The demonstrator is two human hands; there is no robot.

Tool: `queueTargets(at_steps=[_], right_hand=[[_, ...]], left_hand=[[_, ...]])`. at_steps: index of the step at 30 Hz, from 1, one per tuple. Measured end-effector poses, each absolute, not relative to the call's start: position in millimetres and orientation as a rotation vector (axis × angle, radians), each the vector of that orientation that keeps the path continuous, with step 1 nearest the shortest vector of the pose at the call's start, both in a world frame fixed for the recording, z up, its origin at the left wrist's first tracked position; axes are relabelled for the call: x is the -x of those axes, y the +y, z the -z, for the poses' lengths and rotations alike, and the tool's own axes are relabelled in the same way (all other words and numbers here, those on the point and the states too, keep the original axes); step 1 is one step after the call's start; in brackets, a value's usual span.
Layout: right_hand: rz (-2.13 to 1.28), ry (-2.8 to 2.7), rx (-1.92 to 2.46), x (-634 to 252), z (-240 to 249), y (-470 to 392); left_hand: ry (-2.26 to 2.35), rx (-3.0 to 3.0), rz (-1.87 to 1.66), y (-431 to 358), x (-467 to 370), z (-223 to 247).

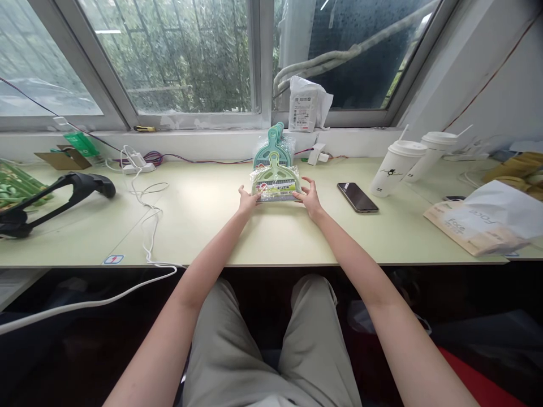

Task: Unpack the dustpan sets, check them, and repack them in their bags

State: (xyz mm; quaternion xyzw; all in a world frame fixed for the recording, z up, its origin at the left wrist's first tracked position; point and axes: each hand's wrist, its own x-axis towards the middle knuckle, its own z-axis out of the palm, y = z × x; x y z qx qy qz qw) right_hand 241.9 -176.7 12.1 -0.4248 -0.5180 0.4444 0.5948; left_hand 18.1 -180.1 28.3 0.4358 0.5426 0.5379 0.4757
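Dustpan set [275, 190], pale green and wrapped in clear film, is at twelve o'clock from the person, if we take the window [178, 56] as twelve. The window is the largest thing, and before it lies the long pale bench [190, 237]. On this bench a paper bag [458, 223] lies at two o'clock, two white cups [396, 172] stand between one and two, and a stack of blue-green sets [271, 150] is just behind the held one. A phone [357, 198] lies at one o'clock.

The left hand [249, 199] grasps the set at its lower left corner, the right hand [310, 199] at its lower right. Whether the bottom edge touches the bench, I cannot tell from this angle.

I judge the step in hand to be gripping the set from both sides. The next move calls for an equal hold and care not to push the stack.

About writing: the bag reads "Foce". The cups carry a black mark, too small to read. A white package [303, 107] by the window has a printed label with a square code. The set's label shows Chinese characters. At ten o'clock, a sticker [113, 259] bears a red sign.
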Motion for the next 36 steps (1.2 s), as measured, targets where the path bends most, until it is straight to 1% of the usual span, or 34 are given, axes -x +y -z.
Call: queueTargets(at_steps=[2,4,8,13,18,21,23,25,30,36], right_hand=[[-0.989,-1.208,0.99,-243.0,-12.5,-174.8],[-0.948,-1.236,1.0,-243.5,-12.7,-172.9],[-0.856,-1.351,1.012,-236.3,-11.0,-172.6],[-0.786,-1.567,1.091,-201.6,-4.0,-167.6],[-0.712,-1.826,1.116,-163.6,-0.4,-154.7],[-0.603,-2.041,1.179,-153.7,-4.0,-154.4],[-0.539,-2.182,1.212,-151.6,-7.5,-156.7],[-0.513,-2.258,1.211,-151.2,-10.1,-158.1],[-0.601,-2.188,1.193,-151.4,-9.8,-149.3],[-0.75,-2.013,1.202,-151.3,-10.6,-137.1]], left_hand=[[1.326,-1.119,-1.238,-179.2,-13.9,-30.7],[1.344,-1.293,-1.19,-175.7,-7.7,-29.4],[1.405,-1.619,-1.258,-161.1,9.6,-19.5],[1.494,-1.722,-1.255,-134.7,49.9,-16.6],[1.971,-1.771,-1.199,-112.8,127.5,-25.9],[2.304,-1.671,-1.065,-98.7,178.7,-30.2],[2.442,-1.58,-0.994,-84.1,204.6,-32.9],[2.488,-1.531,-0.971,-63.5,220.3,-35.5],[2.432,-1.537,-1.038,5.6,217.1,-36.6],[2.431,-1.496,-1.285,84.0,191.4,-25.1]])
